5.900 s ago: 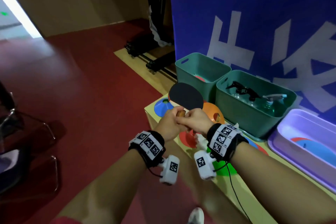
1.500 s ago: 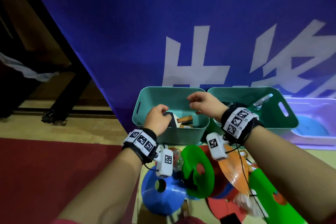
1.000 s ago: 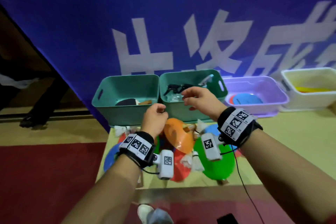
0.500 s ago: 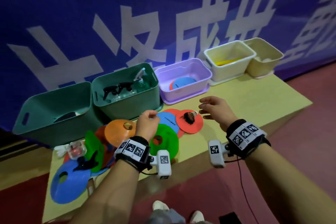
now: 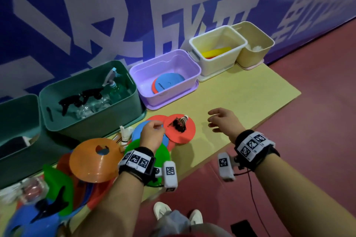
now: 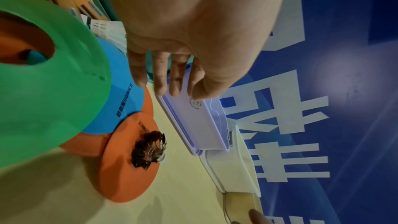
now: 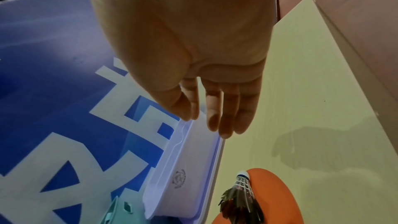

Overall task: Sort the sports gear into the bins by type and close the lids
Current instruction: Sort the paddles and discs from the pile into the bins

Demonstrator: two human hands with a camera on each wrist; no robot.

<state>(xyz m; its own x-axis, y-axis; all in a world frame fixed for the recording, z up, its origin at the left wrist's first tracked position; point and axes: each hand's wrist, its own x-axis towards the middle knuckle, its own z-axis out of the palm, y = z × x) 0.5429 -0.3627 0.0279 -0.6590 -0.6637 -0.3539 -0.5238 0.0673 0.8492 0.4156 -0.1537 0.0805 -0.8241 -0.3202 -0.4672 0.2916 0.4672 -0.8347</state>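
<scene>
A black-feathered shuttlecock (image 5: 180,124) (image 6: 149,151) (image 7: 239,198) lies on a red disc (image 5: 183,134) (image 6: 127,173) on the yellow table (image 5: 240,100). My left hand (image 5: 159,127) (image 6: 170,89) hovers just left of it over a blue disc (image 5: 137,132), fingers loosely curled and holding nothing. My right hand (image 5: 211,121) (image 7: 215,125) hangs open over bare table to the shuttlecock's right. Behind stand a purple bin (image 5: 192,69) holding blue and red discs, a white bin (image 5: 238,44) with a yellow disc, and a beige bin (image 5: 267,42).
Two green bins sit at the left: one (image 5: 123,106) holds spray bottles, the other (image 5: 19,109) a dark paddle. An orange cone (image 5: 92,165), green cones (image 5: 163,157), white shuttlecocks (image 5: 124,133) and a blue cone (image 5: 27,219) crowd the table's left end. A blue banner (image 5: 115,15) backs the bins.
The paddle went from both hands into the left green bin. The view then swung right, and both hands came down empty over the discs beside the black shuttlecock.
</scene>
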